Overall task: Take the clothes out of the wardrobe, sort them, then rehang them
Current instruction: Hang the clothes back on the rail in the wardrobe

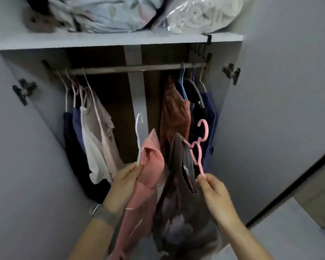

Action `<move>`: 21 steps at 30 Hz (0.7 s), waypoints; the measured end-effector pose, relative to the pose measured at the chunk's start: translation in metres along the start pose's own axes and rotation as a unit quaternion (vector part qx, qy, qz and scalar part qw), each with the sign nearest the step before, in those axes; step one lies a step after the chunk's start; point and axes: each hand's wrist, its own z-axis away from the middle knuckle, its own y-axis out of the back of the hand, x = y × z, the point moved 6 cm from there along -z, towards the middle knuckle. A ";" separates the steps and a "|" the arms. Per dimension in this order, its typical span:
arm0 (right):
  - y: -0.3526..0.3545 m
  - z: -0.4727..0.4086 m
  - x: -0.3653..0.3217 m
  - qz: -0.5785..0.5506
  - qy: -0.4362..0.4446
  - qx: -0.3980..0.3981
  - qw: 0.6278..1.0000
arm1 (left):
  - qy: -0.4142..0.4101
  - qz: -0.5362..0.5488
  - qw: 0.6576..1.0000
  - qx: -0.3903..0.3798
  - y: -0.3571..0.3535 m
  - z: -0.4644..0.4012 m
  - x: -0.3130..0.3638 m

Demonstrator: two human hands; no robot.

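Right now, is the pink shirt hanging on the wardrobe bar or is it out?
Out. The pink shirt on its white hanger is held by the left hand, below the rail.

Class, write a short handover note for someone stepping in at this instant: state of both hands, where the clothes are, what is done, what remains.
Left hand: grips the pink garment at its white hanger.
Right hand: pinches the pink hanger carrying the brown garment.
Both garments are off the rail, held in front of the open wardrobe.
Done: apparently two garments taken out.
Left: clothes hang at the rail's left end and right end; the middle is bare. Whether those are sorted cannot be told.
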 end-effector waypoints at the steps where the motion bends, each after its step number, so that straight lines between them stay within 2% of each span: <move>1: -0.004 -0.015 -0.009 0.009 0.018 -0.020 1.000 | -0.005 0.007 1.000 0.017 0.001 -0.009 0.007; 11: -0.076 -0.142 -0.054 0.073 0.106 -0.096 0.987 | -0.070 -0.072 0.987 0.122 0.060 -0.123 0.061; 21: -0.141 -0.225 -0.080 0.102 0.142 -0.089 0.981 | -0.105 -0.129 0.974 0.153 0.133 -0.282 0.111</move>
